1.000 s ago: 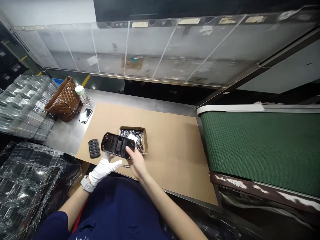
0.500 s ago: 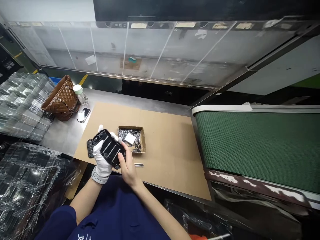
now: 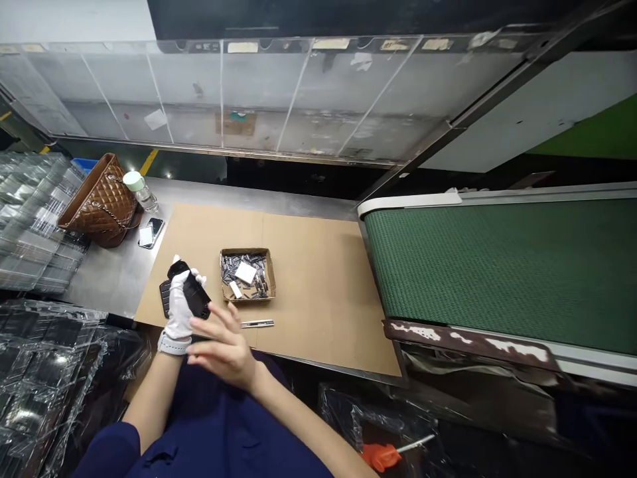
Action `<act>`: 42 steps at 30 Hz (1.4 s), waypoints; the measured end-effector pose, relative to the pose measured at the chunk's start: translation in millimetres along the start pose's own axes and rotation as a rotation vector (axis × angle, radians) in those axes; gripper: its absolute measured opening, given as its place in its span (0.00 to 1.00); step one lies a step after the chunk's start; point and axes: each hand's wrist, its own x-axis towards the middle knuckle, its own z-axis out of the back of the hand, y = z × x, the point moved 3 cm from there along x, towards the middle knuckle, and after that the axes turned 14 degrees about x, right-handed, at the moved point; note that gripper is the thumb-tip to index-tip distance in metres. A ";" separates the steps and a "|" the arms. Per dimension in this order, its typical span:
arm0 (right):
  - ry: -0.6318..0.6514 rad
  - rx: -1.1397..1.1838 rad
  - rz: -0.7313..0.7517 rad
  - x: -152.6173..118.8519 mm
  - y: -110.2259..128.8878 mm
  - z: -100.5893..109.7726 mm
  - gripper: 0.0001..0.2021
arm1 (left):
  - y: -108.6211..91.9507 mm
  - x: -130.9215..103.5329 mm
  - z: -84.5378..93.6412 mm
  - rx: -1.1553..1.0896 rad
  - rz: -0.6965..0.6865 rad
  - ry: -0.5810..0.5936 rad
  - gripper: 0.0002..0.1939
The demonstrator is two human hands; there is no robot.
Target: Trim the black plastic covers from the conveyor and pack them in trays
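Note:
My left hand (image 3: 180,307), in a white glove, is wrapped round a black plastic part (image 3: 196,295), which is tilted over the cardboard sheet. My right hand (image 3: 223,348), bare, is just to the right of the part, fingers spread and holding nothing. Another black ribbed part (image 3: 164,299) lies on the cardboard (image 3: 318,285), partly behind my left hand. Right of my hands sits a shallow cardboard box (image 3: 271,282) with many small dark pieces and white pieces in it. A slim silver and black tool (image 3: 259,323) lies below the box.
A brown quilted bag (image 3: 107,202), a bottle (image 3: 142,192) and a phone (image 3: 151,234) stand or lie at the left. Stacked clear trays (image 3: 37,219) and plastic-wrapped trays (image 3: 44,372) are farther left. A green conveyor belt (image 3: 497,272) is on the right.
My right hand has let go of the black part and moved down from it, fingers now spread. The part has been turned in my left hand. The whole view has shifted.

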 end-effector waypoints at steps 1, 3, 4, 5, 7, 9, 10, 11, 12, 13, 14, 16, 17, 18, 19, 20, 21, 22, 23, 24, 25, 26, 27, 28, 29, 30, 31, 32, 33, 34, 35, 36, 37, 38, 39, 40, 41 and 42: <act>-0.069 -0.054 -0.001 -0.3 -9.8 9.6 0.08 | -0.2 3.0 5.0 -0.018 -0.005 -0.011 0.16; -0.313 -0.195 -0.148 -2.9 -43.4 36.0 0.15 | -1.6 4.6 14.0 -0.105 -0.018 -0.017 0.17; -0.387 -0.264 -0.262 -6.6 -64.2 47.9 0.16 | -2.0 3.5 17.5 -0.144 -0.008 -0.004 0.17; -0.372 -0.312 -0.386 -12.1 -86.0 55.7 0.17 | -2.2 1.2 20.3 -0.176 0.006 0.011 0.17; -0.158 -0.306 -0.539 -29.0 -123.9 57.7 0.14 | -1.7 -5.6 24.4 -0.221 0.037 0.026 0.17; -0.005 -0.270 -0.597 -53.6 -147.9 50.2 0.08 | 0.2 -13.2 25.3 -0.252 0.075 0.038 0.18; 0.031 -0.257 -0.610 -66.3 -154.9 45.2 0.05 | 1.2 -16.7 24.5 -0.263 0.092 0.047 0.19; 0.053 -0.251 -0.623 -77.8 -159.6 40.3 0.04 | 2.2 -19.8 23.1 -0.272 0.106 0.056 0.20; 0.062 -0.247 -0.634 -87.1 -162.4 36.2 0.05 | 2.7 -22.4 21.1 -0.281 0.116 0.064 0.21; 0.061 -0.241 -0.642 -93.5 -163.7 33.4 0.04 | 3.0 -24.6 18.5 -0.289 0.122 0.072 0.22; 0.052 -0.232 -0.648 -96.5 -163.7 32.0 0.04 | 2.8 -26.4 15.5 -0.296 0.126 0.083 0.23; 0.014 -0.202 -0.652 -92.5 -158.3 32.5 0.06 | 1.5 -29.7 7.9 -0.309 0.122 0.103 0.24; -0.010 -0.187 -0.648 -85.8 -151.8 33.6 0.09 | 0.5 -31.3 3.7 -0.311 0.111 0.105 0.24; -0.043 -0.167 -0.628 -76.5 -141.4 35.0 0.12 | -0.6 -33.2 -0.8 -0.309 0.091 0.102 0.25; -0.089 -0.139 -0.585 -64.9 -126.6 36.3 0.14 | -1.7 -35.3 -5.5 -0.303 0.067 0.097 0.26; -0.137 -0.108 -0.522 -51.8 -107.5 37.4 0.16 | -2.8 -37.7 -10.5 -0.289 0.036 0.090 0.26; -0.198 -0.064 -0.431 -37.9 -84.6 38.4 0.17 | -3.5 -40.5 -15.6 -0.270 0.007 0.085 0.27; -0.253 -0.018 -0.324 -24.0 -59.1 39.0 0.17 | -4.0 -43.5 -20.8 -0.249 -0.019 0.086 0.27; -0.268 0.008 -0.231 -10.8 -33.4 38.4 0.17 | -4.2 -46.8 -25.9 -0.227 -0.040 0.091 0.27; -0.277 0.018 -0.160 1.3 -9.2 37.5 0.17 | -4.1 -50.2 -30.5 -0.209 -0.056 0.097 0.27; -0.260 0.015 -0.102 12.0 12.4 36.0 0.18 | -3.7 -53.5 -34.6 -0.198 -0.068 0.107 0.28; -0.234 0.000 -0.064 21.1 30.0 34.3 0.18 | -3.3 -56.6 -38.2 -0.197 -0.078 0.120 0.28; -0.211 -0.020 -0.042 28.4 43.4 32.8 0.19 | -2.8 -59.5 -41.3 -0.202 -0.088 0.137 0.28; -0.191 -0.044 -0.031 34.0 52.5 31.7 0.19 | -2.4 -61.9 -43.8 -0.207 -0.099 0.153 0.28; -0.181 -0.069 -0.025 38.1 58.1 31.0 0.19 | -2.1 -64.0 -45.6 -0.210 -0.110 0.167 0.29; -0.182 -0.092 -0.020 40.9 60.9 30.8 0.19 | -2.0 -65.7 -46.9 -0.210 -0.123 0.174 0.29; -0.188 -0.109 -0.013 42.7 62.0 30.9 0.19 | -2.0 -67.0 -47.7 -0.207 -0.136 0.175 0.29; -0.193 -0.120 -0.006 43.9 62.0 30.9 0.19 | -2.1 -68.0 -48.0 -0.206 -0.148 0.172 0.29; -0.198 -0.125 0.000 44.5 61.5 31.0 0.19 | -2.3 -68.7 -48.2 -0.206 -0.157 0.169 0.29; -0.203 -0.126 0.004 44.9 61.0 31.0 0.19 | -2.4 -69.3 -48.4 -0.209 -0.162 0.171 0.29; -0.205 -0.125 0.007 45.1 60.8 30.9 0.19 | -2.5 -69.7 -48.7 -0.212 -0.163 0.179 0.29; -0.204 -0.124 0.011 45.2 60.8 30.6 0.19 | -2.6 -70.0 -49.0 -0.214 -0.163 0.185 0.29; -0.204 -0.125 0.017 45.3 61.1 30.5 0.19 | -2.6 -70.2 -49.4 -0.215 -0.162 0.191 0.29; -0.207 -0.127 0.025 45.4 61.6 30.4 0.19 | -2.6 -70.4 -49.7 -0.214 -0.161 0.193 0.29; -0.209 -0.128 0.032 45.4 62.1 30.3 0.19 | -2.6 -70.6 -50.1 -0.214 -0.159 0.193 0.29; -0.212 -0.129 0.037 45.5 62.5 30.3 0.20 | -2.6 -70.7 -50.5 -0.215 -0.158 0.191 0.29; -0.215 -0.131 0.039 45.5 62.7 30.4 0.20 | -2.6 -70.9 -51.0 -0.216 -0.155 0.191 0.29; -0.218 -0.132 0.041 45.5 62.9 30.5 0.20 | -2.5 -71.1 -51.6 -0.216 -0.152 0.193 0.29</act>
